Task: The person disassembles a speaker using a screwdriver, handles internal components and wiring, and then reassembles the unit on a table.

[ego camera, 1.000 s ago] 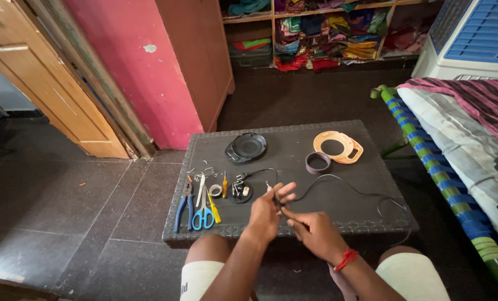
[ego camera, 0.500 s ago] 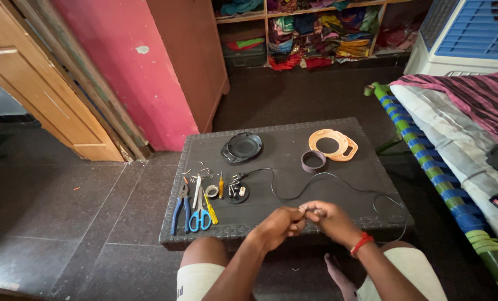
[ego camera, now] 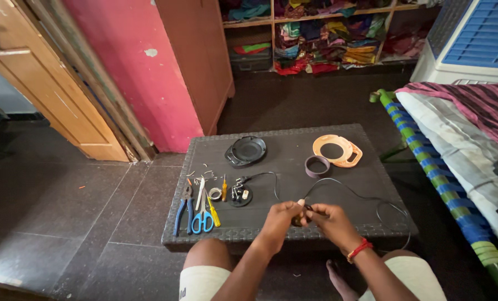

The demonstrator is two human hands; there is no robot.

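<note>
**Both hands pinch the end of a black cable over the table's near edge**

The black cable (ego camera: 338, 187) ends in a small pale-tipped piece, probably a plug or connector, though it is too small to tell for sure. That end sits between the two hands, above the near edge of the low dark table (ego camera: 371, 223). The left hand (ego camera: 280, 217) has its fingers curled and pressed together around the piece from the left. The right hand (ego camera: 331, 220), with a red band at the wrist, closes thumb and fingers on the cable just beside it, so the two hands touch or nearly touch. From there the cable loops away across the tabletop to the right, and another stretch runs back left to a small black round part (ego camera: 240, 195).

Left of that part lie a yellow-handled screwdriver (ego camera: 224, 188), a small metal ring (ego camera: 215, 193), blue-handled scissors (ego camera: 203, 214) and blue-handled pliers (ego camera: 183, 209), side by side. Farther back on the table rest a black round dish-like cover (ego camera: 246, 150), a dark ring (ego camera: 317, 165) and an orange plastic frame with a round hole (ego camera: 338, 150), the ring just beside the frame.

The person's bare knees show below the table edge. To the right stands a cot with striped webbing (ego camera: 427, 150); behind it, shelves of folded cloth (ego camera: 327, 39).
</note>
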